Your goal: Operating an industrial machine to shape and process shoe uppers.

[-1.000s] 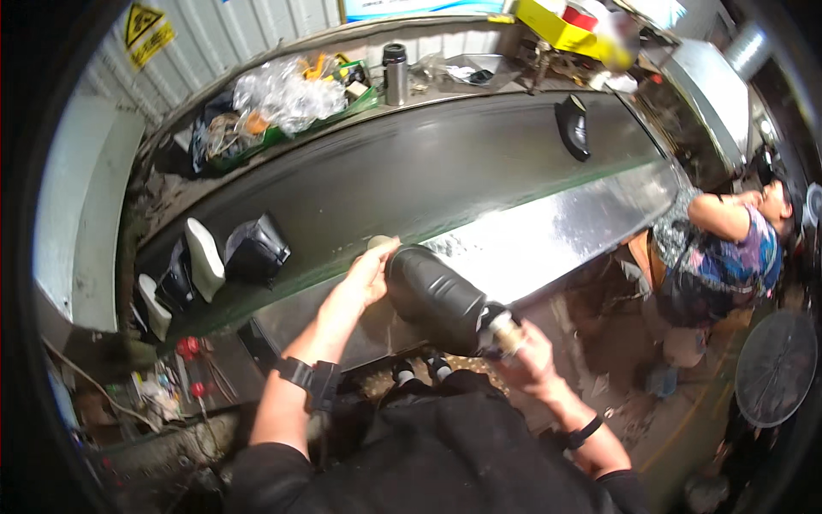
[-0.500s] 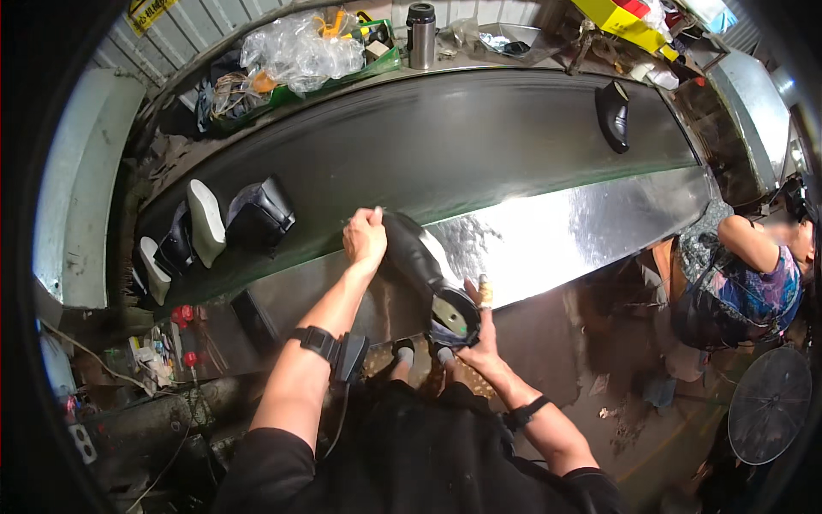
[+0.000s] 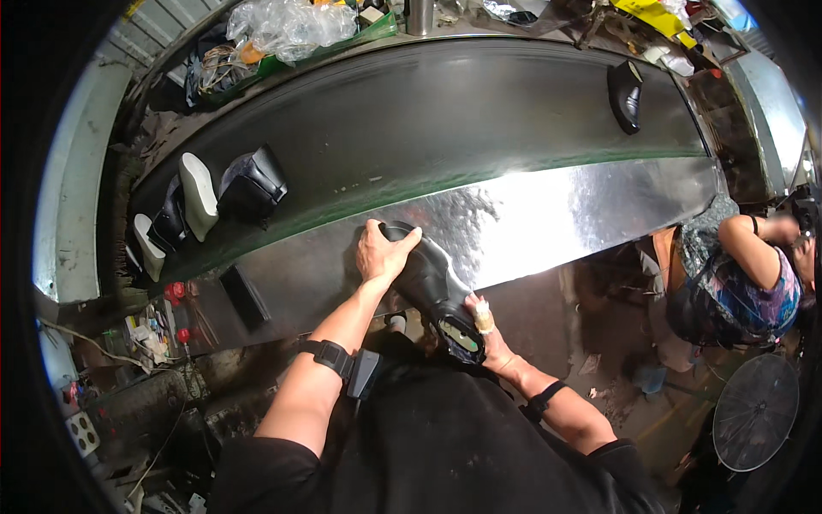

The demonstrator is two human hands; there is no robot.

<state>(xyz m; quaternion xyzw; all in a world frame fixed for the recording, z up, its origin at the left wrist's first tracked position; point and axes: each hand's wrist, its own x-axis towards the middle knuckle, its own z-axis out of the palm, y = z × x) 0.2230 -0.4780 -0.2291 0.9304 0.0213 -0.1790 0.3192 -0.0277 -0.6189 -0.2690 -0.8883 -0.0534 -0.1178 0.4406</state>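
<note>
Head view: black shoe (image 3: 425, 278) held across the near edge of a metal ledge (image 3: 599, 197).
Left hand (image 3: 383, 255) clasps its toe above the ledge; right hand (image 3: 492, 343) grips its open end, just off the ledge.

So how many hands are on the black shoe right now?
2: your left hand at the far end of the black shoe, your right hand by its open near end.
</note>
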